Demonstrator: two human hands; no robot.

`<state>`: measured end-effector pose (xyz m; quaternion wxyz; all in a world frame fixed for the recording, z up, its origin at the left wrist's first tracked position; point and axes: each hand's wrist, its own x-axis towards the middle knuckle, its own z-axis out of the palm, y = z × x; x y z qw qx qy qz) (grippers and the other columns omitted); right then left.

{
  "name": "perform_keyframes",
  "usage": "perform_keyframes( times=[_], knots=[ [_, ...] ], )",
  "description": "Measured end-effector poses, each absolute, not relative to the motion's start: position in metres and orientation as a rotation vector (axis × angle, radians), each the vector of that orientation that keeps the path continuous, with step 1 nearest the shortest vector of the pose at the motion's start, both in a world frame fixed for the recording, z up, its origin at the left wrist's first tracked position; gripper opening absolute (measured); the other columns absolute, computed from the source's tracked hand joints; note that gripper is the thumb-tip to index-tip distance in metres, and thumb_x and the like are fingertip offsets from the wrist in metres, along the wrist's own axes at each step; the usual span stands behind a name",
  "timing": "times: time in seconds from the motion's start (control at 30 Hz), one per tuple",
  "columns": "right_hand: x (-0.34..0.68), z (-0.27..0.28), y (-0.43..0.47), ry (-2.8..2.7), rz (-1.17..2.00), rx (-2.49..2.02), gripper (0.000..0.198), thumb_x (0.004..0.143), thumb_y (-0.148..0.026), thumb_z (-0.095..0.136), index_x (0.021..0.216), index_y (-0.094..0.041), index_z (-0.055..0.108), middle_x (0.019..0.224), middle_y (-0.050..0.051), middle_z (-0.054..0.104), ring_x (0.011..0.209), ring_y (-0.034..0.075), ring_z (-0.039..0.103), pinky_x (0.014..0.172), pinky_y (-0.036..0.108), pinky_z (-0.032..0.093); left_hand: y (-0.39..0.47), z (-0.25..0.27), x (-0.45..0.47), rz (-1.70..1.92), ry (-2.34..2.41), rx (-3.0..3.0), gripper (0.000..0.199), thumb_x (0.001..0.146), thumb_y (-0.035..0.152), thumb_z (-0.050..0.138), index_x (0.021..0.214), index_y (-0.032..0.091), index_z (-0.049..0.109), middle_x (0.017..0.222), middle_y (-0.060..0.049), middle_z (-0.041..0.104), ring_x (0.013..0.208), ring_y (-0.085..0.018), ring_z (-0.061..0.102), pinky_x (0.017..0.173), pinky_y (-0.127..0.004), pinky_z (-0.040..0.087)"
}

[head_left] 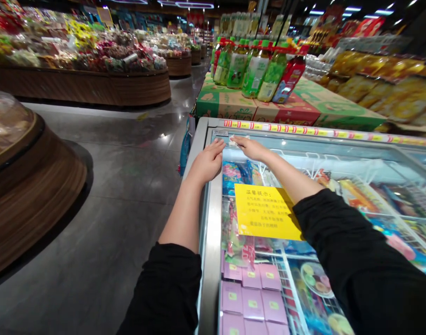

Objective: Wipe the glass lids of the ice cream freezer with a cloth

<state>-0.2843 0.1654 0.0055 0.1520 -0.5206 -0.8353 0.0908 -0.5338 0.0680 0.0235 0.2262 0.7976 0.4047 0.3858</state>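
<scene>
My left hand (208, 160) lies on the left frame of the chest freezer (213, 223) near its far corner, its fingers stretched forward. On the glass lid just beside it, my right hand (251, 148) presses down on a small white tissue (235, 141), mostly hidden under the fingers. A yellow paper notice (263, 211) with printed characters is on the glass beneath my right forearm. Through the lid I see packaged frozen goods, including purple boxes (253, 302) in the near left part.
Behind the freezer's price strip (286, 129), green and red drink bottles (256, 70) stand on printed cartons (230, 100). Bagged yellow goods (390, 88) are stacked at right. Rounded wooden display stands (129, 86) are across the grey floor (129, 186) at left.
</scene>
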Motion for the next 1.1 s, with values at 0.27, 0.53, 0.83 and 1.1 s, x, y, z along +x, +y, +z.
perform_keyframes(
  times=[0.27,0.53,0.83,1.1],
  knots=[
    [-0.268,0.000,0.092,-2.411,0.187,-1.513,0.061,0.101,-0.015,0.045,0.159,-0.026,0.057,0.168,0.004,0.049,0.157,0.028,0.046,0.132,0.051,0.035,0.066,0.026,-0.530,1.063,1.134,2.160,0.052,0.098,0.010,0.047,0.143,0.019,0.072,0.161,-0.006,0.058,0.158,-0.023,0.044,0.136,-0.043,0.028],
    [-0.299,0.004,0.115,-2.336,0.309,-1.435,0.051,0.104,-0.026,0.052,0.154,-0.025,0.063,0.164,0.006,0.055,0.156,0.030,0.046,0.132,0.056,0.033,0.068,0.025,-0.535,1.086,1.105,2.161,0.051,0.097,0.012,0.048,0.140,0.024,0.074,0.158,-0.002,0.062,0.156,-0.023,0.047,0.135,-0.046,0.030],
    [-0.283,0.004,0.083,-2.254,0.246,-1.523,0.051,0.102,-0.020,0.053,0.150,-0.027,0.068,0.159,0.005,0.060,0.151,0.032,0.052,0.129,0.053,0.040,0.071,0.021,-0.537,1.083,1.101,2.147,0.050,0.098,0.015,0.048,0.140,0.021,0.074,0.159,-0.005,0.060,0.158,-0.024,0.045,0.135,-0.046,0.030],
    [-0.307,0.004,0.070,-2.360,0.270,-1.372,0.052,0.103,-0.021,0.051,0.152,-0.031,0.065,0.161,0.000,0.058,0.153,0.027,0.051,0.131,0.050,0.038,0.073,0.020,-0.537,1.099,1.089,2.143,0.049,0.097,0.014,0.048,0.138,0.020,0.074,0.157,-0.006,0.062,0.157,-0.024,0.047,0.135,-0.048,0.031]
  ],
)
